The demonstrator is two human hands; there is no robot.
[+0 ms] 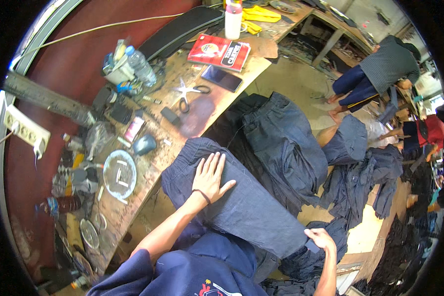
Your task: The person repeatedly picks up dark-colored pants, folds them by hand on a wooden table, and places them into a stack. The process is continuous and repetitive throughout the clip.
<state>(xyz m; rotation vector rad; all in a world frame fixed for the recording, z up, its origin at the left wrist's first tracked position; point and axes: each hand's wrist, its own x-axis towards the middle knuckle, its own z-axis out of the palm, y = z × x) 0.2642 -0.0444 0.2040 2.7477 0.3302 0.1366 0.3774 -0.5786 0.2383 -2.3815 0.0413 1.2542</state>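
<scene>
A pair of dark blue-grey trousers (251, 207) with a gathered elastic waistband stretches across my lap, its legs laid together. Near the waistband my left hand (210, 177) rests flat on the cloth, fingers extended and thumb apart. At the other end, my right hand (321, 239) is closed on the leg hem, with a small flap of cloth showing below the fingers. Just beyond lie more dark trousers (281, 140) in a heap, waistband uppermost.
The worn wooden table (148, 197) on the left carries black-handled scissors (185, 92), a phone (222, 79), a red book (217, 52), bottles (140, 66) and a round dish (119, 175). Dark garments (365, 172) spread to the right. Two people (385, 61) bend over work at far right.
</scene>
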